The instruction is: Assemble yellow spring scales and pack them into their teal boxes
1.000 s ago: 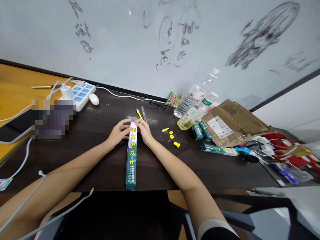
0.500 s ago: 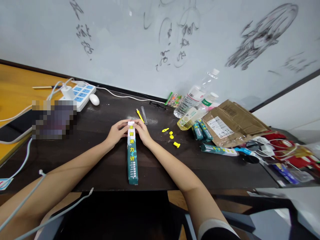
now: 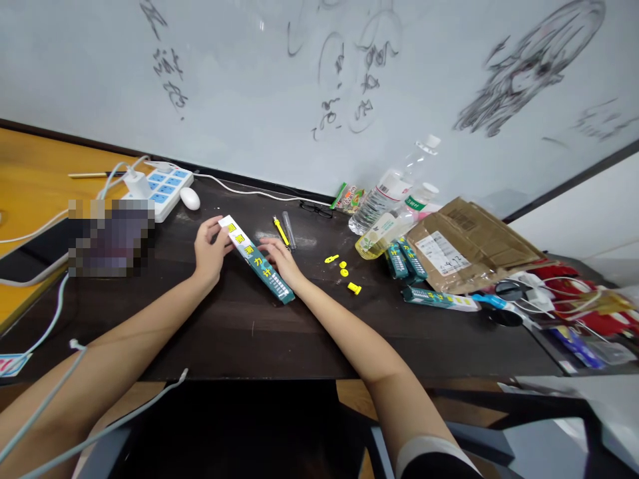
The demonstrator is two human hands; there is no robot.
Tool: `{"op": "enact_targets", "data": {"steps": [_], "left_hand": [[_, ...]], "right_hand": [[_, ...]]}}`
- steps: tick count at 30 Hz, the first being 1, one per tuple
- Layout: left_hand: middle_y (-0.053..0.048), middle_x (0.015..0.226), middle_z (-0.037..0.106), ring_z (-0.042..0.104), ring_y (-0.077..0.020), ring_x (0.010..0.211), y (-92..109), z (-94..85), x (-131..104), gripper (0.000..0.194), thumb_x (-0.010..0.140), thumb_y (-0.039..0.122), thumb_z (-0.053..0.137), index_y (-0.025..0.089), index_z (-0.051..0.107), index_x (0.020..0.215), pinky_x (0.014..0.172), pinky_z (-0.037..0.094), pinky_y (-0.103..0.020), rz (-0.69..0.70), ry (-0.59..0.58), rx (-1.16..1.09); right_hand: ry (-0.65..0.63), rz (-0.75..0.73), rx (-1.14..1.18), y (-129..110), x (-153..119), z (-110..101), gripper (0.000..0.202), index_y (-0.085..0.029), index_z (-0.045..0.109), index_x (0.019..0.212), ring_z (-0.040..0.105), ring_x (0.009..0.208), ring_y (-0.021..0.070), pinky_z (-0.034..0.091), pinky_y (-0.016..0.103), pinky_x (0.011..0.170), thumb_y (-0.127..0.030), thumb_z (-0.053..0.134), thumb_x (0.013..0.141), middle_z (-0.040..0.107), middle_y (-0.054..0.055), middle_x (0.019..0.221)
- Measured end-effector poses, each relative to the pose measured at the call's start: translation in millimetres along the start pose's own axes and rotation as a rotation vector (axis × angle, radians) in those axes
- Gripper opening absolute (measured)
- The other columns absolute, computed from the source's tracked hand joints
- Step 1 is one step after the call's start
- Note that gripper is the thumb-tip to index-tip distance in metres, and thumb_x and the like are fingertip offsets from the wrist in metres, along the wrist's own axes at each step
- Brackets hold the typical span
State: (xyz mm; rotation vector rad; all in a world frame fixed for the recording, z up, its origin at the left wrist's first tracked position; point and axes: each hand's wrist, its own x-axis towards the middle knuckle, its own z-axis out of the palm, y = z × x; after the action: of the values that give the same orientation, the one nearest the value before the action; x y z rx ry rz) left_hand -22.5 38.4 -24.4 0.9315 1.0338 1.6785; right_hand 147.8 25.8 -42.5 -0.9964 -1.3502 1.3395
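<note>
A long green cardboard spring scale box point(image 3: 256, 259) with a white end and yellow characters lies slanted in front of me, its white end to the upper left. My left hand point(image 3: 210, 247) grips that white end, thumb on the near side. At the lower half of the box, my right hand point(image 3: 283, 261) has its curled fingers against the right edge; part of their contact is hidden. Just beyond lie a yellow spring scale rod point(image 3: 281, 231) and a clear plastic tube point(image 3: 288, 230). Several small yellow plastic parts, among them a yellow cap point(image 3: 354, 289), are scattered to the right.
Further right are more green boxes point(image 3: 439, 299), bottles point(image 3: 375, 238), a brown cardboard parcel point(image 3: 469, 239) and a heap of cables and bags. On the left are a power strip point(image 3: 167, 193), a white mouse point(image 3: 190, 198) and a phone point(image 3: 34, 256). A whiteboard point(image 3: 239, 100) rises behind the table.
The box has turned from pointing straight away from me to a slant, white end swung left and near end moved up and right. My left hand moved left with it; my right hand slid down its side.
</note>
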Motion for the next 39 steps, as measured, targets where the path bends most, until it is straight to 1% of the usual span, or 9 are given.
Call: {"op": "enact_targets", "data": {"steps": [4,9,12,16,19,26,30,35,39], "left_hand": [[-0.004,0.109,0.065,0.066,-0.0103,0.071,1,-6.6,12,0.026,0.079,0.023,0.061,0.025,0.058,0.105,0.063,0.056,-0.023,0.021,0.097,-0.006],[-0.004,0.107,0.064,0.066,-0.0098,0.071,0,-10.9,20,0.022,0.081,0.02,0.058,0.025,0.058,0.103,0.062,0.057,-0.023,-0.011,0.159,0.002],[-0.003,0.105,0.064,0.066,-0.01,0.071,0,-11.1,21,0.02,0.082,0.02,0.057,0.025,0.057,0.101,0.062,0.058,-0.024,-0.03,0.181,-0.007],[-0.004,0.106,0.064,0.067,-0.0111,0.075,3,-11.3,20,0.017,0.084,0.02,0.055,0.024,0.055,0.1,0.065,0.058,-0.026,-0.07,0.208,-0.033],[-0.004,0.106,0.064,0.068,-0.012,0.077,6,-11.5,18,0.015,0.084,0.021,0.055,0.023,0.053,0.099,0.067,0.058,-0.027,-0.092,0.222,-0.046],[-0.002,0.096,0.064,0.068,-0.0108,0.068,1,-12.8,18,0.014,0.082,0.019,0.058,0.022,0.05,0.092,0.065,0.058,-0.028,-0.198,0.189,-0.102],[0.0,0.087,0.064,0.068,-0.0109,0.065,-3,-13.6,19,0.014,0.081,0.019,0.06,0.022,0.048,0.087,0.065,0.058,-0.028,-0.271,0.146,-0.132],[0.001,0.086,0.065,0.069,-0.0107,0.066,-1,-13.2,19,0.014,0.083,0.021,0.058,0.023,0.046,0.091,0.065,0.058,-0.026,-0.225,0.144,-0.145],[0.0,0.095,0.066,0.07,-0.0125,0.078,3,-12.1,18,0.015,0.085,0.024,0.057,0.025,0.046,0.095,0.071,0.057,-0.027,-0.126,0.139,-0.155]], "right_hand": [[-0.008,0.05,-0.018,-8,-1,-12,0.039,-0.021,0.059,0.099,0.057,0.065,0.0099,0.04,0.019,0.05,-0.055,0.047,0.085,0.063,0.003,0.094],[0.136,-0.149,-0.365,-15,-25,-40,0.033,-0.019,0.063,0.087,0.057,0.077,0.0139,0.045,0.024,0.062,-0.049,0.05,0.085,0.063,0.004,0.088],[0.15,-0.153,-0.435,-15,-46,-50,0.026,-0.019,0.061,0.085,0.055,0.068,0.0122,0.044,0.024,0.06,-0.044,0.054,0.084,0.059,0.0,0.073],[0.067,-0.085,-0.228,-15,-59,-46,0.029,-0.02,0.054,0.1,0.049,0.051,0.0091,0.039,0.02,0.046,-0.041,0.059,0.08,0.053,-0.006,0.061],[0.041,-0.087,-0.113,-15,-58,-41,0.032,-0.021,0.051,0.098,0.05,0.049,0.0081,0.039,0.018,0.041,-0.038,0.065,0.075,0.054,-0.007,0.062],[-0.002,-0.061,0.159,-26,-60,-42,0.031,-0.022,0.052,0.099,0.056,0.057,0.009,0.05,0.022,0.055,-0.038,0.067,0.076,0.059,-0.005,0.066],[-0.058,0.004,0.308,-32,-63,-39,0.037,-0.024,0.05,0.098,0.06,0.064,0.0107,0.053,0.025,0.061,-0.041,0.073,0.073,0.06,-0.005,0.071],[-0.022,0.041,0.392,-27,-61,-38,0.035,-0.023,0.05,0.091,0.066,0.07,0.0116,0.057,0.027,0.069,-0.039,0.075,0.073,0.064,-0.004,0.072],[0.022,0.121,0.413,-19,-58,-44,0.033,-0.02,0.054,0.087,0.068,0.071,0.0127,0.059,0.028,0.074,-0.04,0.076,0.072,0.066,-0.002,0.071]]}}
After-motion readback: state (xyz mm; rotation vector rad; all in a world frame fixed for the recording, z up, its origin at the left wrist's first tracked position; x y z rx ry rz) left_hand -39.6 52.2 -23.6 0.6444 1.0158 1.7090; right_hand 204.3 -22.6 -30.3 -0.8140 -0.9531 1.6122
